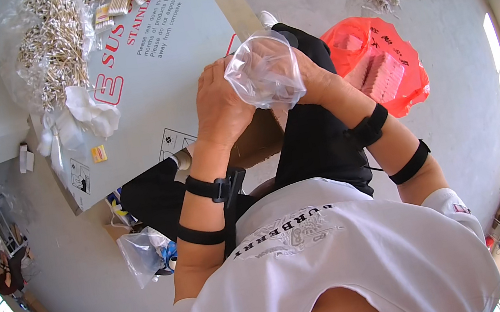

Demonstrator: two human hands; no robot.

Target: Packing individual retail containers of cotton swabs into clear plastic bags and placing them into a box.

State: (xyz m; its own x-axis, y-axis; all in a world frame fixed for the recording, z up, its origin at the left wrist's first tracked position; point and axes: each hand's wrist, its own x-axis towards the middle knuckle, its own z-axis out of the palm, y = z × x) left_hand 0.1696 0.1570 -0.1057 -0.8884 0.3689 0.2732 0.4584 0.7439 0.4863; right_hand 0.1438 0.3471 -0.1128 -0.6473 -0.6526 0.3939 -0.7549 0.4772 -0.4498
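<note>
Between my two hands is a clear plastic bag [266,76], its mouth spread into a rough ring toward me. My left hand [222,106] grips the bag's left side, with the fingers curled away from view. On the other side my right hand [315,80] holds the bag's right edge; part of that hand shows blurred through the film. I cannot make out anything inside the bag. Both hands are over the near right edge of a grey-blue printed table sheet [176,79].
A large pile of cotton swabs [57,49] lies in clear plastic at the table's far left, beside small swab packs [120,1]. A red bag [406,72] with pink packs sits on the floor at right. Below my hands stands a cardboard box [258,138].
</note>
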